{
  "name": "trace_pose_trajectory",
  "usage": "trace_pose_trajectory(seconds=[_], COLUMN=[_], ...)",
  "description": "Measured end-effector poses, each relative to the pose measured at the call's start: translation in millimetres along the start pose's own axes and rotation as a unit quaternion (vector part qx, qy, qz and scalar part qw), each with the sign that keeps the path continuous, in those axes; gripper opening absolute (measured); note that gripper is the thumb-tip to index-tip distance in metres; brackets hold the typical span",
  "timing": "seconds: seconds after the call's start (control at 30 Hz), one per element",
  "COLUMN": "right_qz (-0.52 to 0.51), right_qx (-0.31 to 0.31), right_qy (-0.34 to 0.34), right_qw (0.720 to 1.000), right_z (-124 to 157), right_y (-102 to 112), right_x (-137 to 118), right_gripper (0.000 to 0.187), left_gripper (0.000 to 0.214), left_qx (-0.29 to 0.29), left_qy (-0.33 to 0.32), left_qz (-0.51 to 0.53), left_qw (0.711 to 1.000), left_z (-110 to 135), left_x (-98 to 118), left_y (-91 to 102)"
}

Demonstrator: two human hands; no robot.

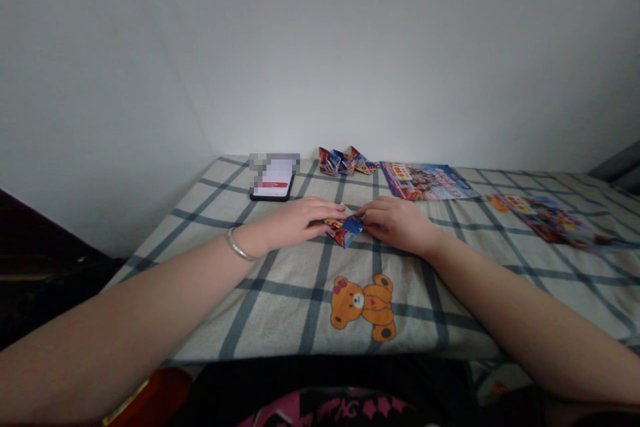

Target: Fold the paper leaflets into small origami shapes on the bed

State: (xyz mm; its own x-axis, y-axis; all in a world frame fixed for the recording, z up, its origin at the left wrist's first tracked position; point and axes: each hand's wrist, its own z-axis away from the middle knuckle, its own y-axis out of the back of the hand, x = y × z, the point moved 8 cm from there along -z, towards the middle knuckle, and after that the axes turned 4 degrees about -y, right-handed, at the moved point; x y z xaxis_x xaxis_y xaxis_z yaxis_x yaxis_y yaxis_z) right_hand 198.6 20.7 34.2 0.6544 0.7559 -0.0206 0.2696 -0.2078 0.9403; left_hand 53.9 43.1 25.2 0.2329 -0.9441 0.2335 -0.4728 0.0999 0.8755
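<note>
A small folded piece of glossy printed paper (344,229), red and blue, lies on the checked cloth (280,293) between my two hands. My left hand (295,220), with a silver bracelet on the wrist, has its fingers closed on the paper's left end. My right hand (395,221) pinches and presses the paper's right end against the cloth. Both forearms reach in from the bottom corners.
Several finished folded paper shapes (347,161) sit near the wall. A phone (273,181) lies left of them. Two printed leaflets (425,181) (550,219) lie at the right. A bear print (364,305) marks the cloth near me. The cloth's left edge drops off.
</note>
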Motion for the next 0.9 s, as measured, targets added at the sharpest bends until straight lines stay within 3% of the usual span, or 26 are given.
trace_pose_trajectory(seconds=[0.3, 0.57, 0.9], right_qz=[-0.021, -0.090, -0.069], right_qx=[-0.017, 0.012, 0.009], right_qy=[0.026, 0.044, 0.071], right_qw=[0.999, 0.995, 0.995], right_z=[1.2, 2.2, 2.1], right_y=[-3.2, 0.1, 1.5], right_x=[3.0, 0.8, -5.7], right_gripper=[0.021, 0.024, 0.025], left_gripper=[0.035, 0.033, 0.034], left_qx=[-0.015, -0.029, -0.043], left_qy=[-0.026, -0.024, -0.027], left_qz=[-0.001, -0.020, -0.058], left_qw=[1.000, 0.999, 0.997], left_z=[-0.7, 1.0, 0.6], left_x=[4.3, 2.1, 7.8], left_y=[-0.2, -3.8, -5.6])
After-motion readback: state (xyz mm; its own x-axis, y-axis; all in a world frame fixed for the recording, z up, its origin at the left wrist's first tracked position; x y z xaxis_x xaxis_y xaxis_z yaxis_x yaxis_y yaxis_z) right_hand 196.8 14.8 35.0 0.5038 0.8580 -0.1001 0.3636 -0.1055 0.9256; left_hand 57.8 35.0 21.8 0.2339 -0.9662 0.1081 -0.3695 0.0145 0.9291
